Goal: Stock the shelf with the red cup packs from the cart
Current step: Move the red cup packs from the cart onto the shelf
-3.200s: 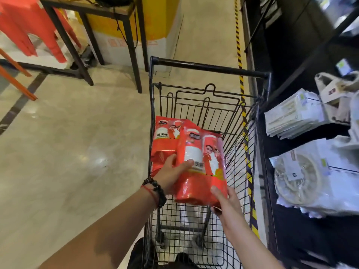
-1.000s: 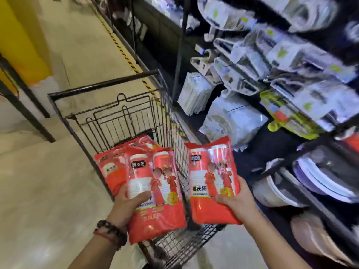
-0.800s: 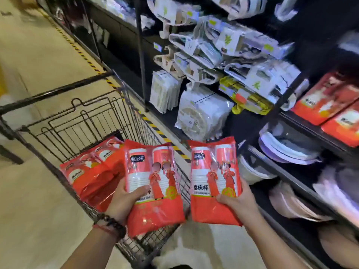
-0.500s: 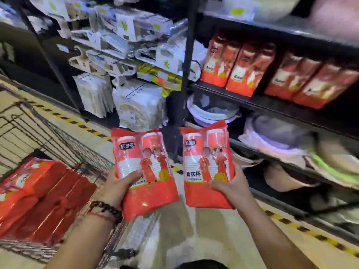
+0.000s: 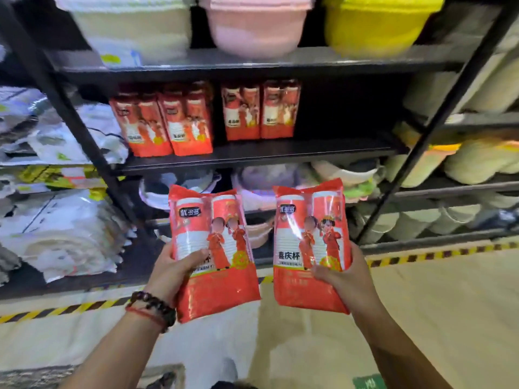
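Left hand [image 5: 171, 272] grips one red cup pack [image 5: 212, 252]; right hand [image 5: 344, 272] grips a second pack [image 5: 307, 248]. Both upright, side by side, apart. Shelf [image 5: 252, 155] above the hands carries four matching packs [image 5: 207, 116].

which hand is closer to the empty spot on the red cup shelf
Right. The right hand is below the bare shelf stretch; the left hand is farther left, under the shelved packs.
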